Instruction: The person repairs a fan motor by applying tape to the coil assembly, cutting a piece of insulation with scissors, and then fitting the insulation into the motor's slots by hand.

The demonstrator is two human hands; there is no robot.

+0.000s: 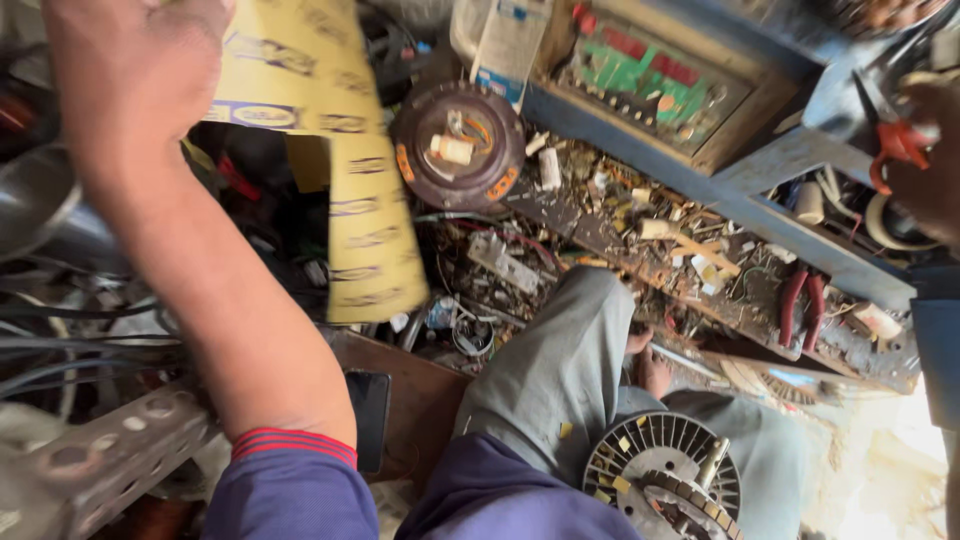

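Two hands apart: left (130, 70) gripping yellow sheet (330, 130), right (925, 165) on red-handled scissors (895, 140).

We see a round brown motor cover (458, 146), red-handled pliers (803, 305), a green circuit panel (650, 80), a slotted stator disc (662, 480), a black phone (368, 418), a perforated metal bracket (110, 455).

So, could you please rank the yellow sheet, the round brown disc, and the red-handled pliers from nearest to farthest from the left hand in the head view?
From the left hand, top left:
1. Yellow sheet, right beside the hand, apparently touching it.
2. Round brown disc, centre top, past the sheet.
3. Red-handled pliers, far right on the littered bench.
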